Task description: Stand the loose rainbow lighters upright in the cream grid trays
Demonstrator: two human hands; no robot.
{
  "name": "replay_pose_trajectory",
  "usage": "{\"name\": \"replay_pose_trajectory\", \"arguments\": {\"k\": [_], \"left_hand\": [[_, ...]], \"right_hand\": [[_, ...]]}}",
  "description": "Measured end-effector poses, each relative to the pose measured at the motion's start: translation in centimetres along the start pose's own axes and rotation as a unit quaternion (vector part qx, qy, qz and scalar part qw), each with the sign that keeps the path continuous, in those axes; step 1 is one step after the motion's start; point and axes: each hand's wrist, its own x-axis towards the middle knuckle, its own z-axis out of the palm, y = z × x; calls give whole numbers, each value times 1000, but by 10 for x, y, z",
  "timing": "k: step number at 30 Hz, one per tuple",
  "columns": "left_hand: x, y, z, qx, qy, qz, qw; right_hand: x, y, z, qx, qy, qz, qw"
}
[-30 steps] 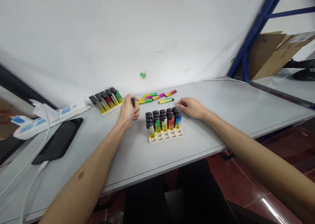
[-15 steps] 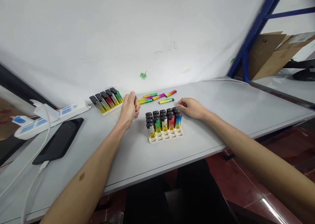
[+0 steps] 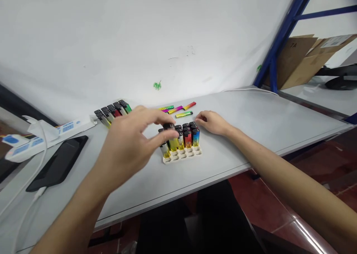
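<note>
My left hand [image 3: 129,144] pinches a yellow-bodied lighter [image 3: 173,145] with a black top between thumb and fingers. It holds the lighter upright over the left part of a white tray [image 3: 182,156] with slots. Several upright lighters with black tops stand in this tray, among them a red lighter [image 3: 187,138] and a blue lighter [image 3: 196,138]. The held lighter and my fingers hide some of those on the left. Beside the tray's back right corner, my right hand [image 3: 213,123] rests on the table with its fingers curled; nothing shows in them.
Several shiny coloured lighters, one of them a green-yellow lighter [image 3: 184,114], lie flat by the wall. Another group of upright lighters [image 3: 111,112] stands at the back left. A phone [image 3: 58,163] on a cable and a power strip [image 3: 36,140] lie at the left.
My left hand has come from the back of the table towards me and right, carrying the lighter over the near tray. My right hand stays beside the tray. The view has shifted slightly.
</note>
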Motion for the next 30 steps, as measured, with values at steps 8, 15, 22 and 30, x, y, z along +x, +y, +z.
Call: {"name": "replay_pose_trajectory", "arguments": {"k": [8, 15, 22, 30], "left_hand": [[-21, -6, 25, 158, -100, 79, 979], [-24, -11, 32, 199, -91, 100, 971], [-20, -9, 29, 271, -81, 166, 945], [39, -28, 40, 101, -104, -24, 989]], "right_hand": [[0, 1, 1, 5, -2, -4, 1000], [0, -1, -1, 12, 0, -14, 1000], [0, -2, -1, 8, 2, -20, 1000], [0, -2, 0, 3, 4, -16, 1000]]}}
